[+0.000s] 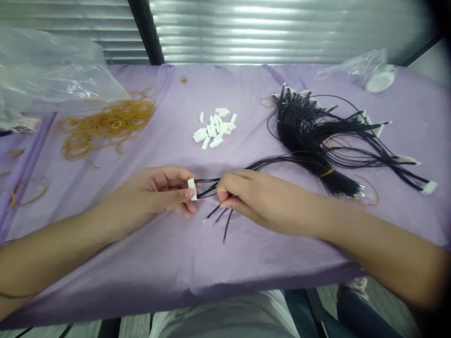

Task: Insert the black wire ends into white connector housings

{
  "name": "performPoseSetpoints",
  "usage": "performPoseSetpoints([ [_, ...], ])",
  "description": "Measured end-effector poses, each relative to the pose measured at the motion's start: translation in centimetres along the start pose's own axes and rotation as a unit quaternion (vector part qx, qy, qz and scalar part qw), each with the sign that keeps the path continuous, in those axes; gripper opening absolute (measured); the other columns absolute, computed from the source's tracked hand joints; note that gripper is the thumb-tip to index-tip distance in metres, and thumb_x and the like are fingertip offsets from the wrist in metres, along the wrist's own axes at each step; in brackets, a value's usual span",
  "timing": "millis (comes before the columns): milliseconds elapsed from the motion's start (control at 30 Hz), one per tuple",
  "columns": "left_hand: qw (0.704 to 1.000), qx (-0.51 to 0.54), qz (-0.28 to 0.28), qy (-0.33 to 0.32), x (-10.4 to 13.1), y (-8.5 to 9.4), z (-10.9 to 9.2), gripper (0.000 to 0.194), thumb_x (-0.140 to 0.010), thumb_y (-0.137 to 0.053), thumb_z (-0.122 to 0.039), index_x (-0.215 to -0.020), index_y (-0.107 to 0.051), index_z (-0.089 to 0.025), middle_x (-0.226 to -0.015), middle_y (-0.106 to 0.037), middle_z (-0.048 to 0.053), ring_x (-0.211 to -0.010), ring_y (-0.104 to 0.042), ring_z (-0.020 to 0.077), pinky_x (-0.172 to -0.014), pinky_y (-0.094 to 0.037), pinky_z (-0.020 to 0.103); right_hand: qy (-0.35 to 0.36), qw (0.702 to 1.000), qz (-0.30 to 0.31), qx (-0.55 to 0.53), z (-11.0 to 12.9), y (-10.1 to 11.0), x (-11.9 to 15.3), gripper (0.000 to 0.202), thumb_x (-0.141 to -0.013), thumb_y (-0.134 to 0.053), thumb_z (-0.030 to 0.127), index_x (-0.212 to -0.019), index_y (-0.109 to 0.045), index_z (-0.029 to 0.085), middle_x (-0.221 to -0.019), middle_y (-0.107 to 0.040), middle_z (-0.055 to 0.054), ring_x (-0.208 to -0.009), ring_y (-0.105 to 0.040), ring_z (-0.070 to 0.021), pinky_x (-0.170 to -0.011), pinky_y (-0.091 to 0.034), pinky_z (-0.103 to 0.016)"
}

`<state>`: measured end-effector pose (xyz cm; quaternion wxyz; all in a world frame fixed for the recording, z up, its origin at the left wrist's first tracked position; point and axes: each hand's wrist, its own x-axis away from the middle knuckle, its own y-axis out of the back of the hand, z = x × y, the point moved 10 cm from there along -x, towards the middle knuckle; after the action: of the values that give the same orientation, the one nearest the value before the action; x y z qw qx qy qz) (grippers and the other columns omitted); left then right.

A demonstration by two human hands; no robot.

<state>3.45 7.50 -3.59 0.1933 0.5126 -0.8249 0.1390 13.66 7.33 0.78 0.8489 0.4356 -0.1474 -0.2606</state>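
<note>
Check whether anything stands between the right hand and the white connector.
Only black wires cross that gap, from the white connector in the left hand to the right hand; loose wire ends stick out nearer the person.

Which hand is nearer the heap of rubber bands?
Left. The left hand, holding a white connector, is in front and right of the rubber bands; the right hand, pinching black wires, is farther right.

Rubber bands (114, 123) lie left of the connectors (215, 127), cables (306, 126), seemingly bundled, to their right.
</note>
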Motion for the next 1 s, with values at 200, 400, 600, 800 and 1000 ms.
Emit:
performPoseSetpoints([
  [200,0.998,-0.049,0.020,-0.020,0.4,-1.1,-0.8,0.010,-0.082,-0.056,-0.019,-0.087,-0.057,-0.010,-0.068,-0.061,0.000,-0.062,-0.057,0.0038,-0.063,-0.047,0.010,-0.072,0.981,-0.108,-0.142,-1.3,1.1,-0.5,0.020,-0.082,-0.045,0.025,-0.088,-0.060,0.012,-0.079,-0.053,0.004,-0.065,-0.042,0.0074,-0.060,-0.031,-0.003],
  [400,0.999,-0.049,0.019,-0.013,0.4,-1.2,-0.5,0.012,-0.082,-0.055,-0.021,-0.089,-0.056,-0.011,-0.068,-0.061,0.000,-0.061,-0.058,0.0063,-0.060,-0.050,0.014,-0.097,0.964,-0.161,-0.189,-1.9,1.3,-0.5,0.021,-0.078,-0.050,0.025,-0.078,-0.064,0.008,-0.069,-0.052,0.002,-0.060,-0.040,0.0081,-0.055,-0.029,-0.001],
  [600,0.996,-0.070,0.041,-0.024,0.3,-1.3,-0.6,0.014,-0.083,-0.054,-0.024,-0.090,-0.057,-0.012,-0.069,-0.060,-0.001,-0.064,-0.058,0.0060,-0.061,-0.050,0.013,-0.098,0.960,-0.191,-0.180,-2.0,1.5,-0.1,0.019,-0.076,-0.051,0.023,-0.071,-0.061,0.007,-0.065,-0.050,0.002,-0.058,-0.039,0.0085,-0.054,-0.027,-0.001],
  [800,0.997,-0.074,0.036,-0.013,0.2,-1.3,-0.4,0.013,-0.082,-0.055,-0.026,-0.088,-0.058,-0.014,-0.067,-0.060,-0.002,-0.062,-0.056,0.0049,-0.060,-0.048,0.011,-0.102,0.957,-0.202,-0.182,-2.0,1.6,0.0,0.019,-0.076,-0.050,0.023,-0.069,-0.061,0.008,-0.062,-0.050,0.003,-0.056,-0.038,0.0089,-0.051,-0.026,0.001],
  [1000,0.995,-0.092,0.037,-0.005,0.3,-1.3,-0.4,0.015,-0.082,-0.055,-0.026,-0.087,-0.058,-0.012,-0.067,-0.060,-0.001,-0.062,-0.057,0.0054,-0.061,-0.048,0.012,-0.139,0.954,-0.182,-0.191,-2.4,1.1,0.0,0.021,-0.075,-0.049,0.024,-0.070,-0.061,0.007,-0.062,-0.049,0.002,-0.055,-0.037,0.0073,-0.048,-0.026,-0.001],
])
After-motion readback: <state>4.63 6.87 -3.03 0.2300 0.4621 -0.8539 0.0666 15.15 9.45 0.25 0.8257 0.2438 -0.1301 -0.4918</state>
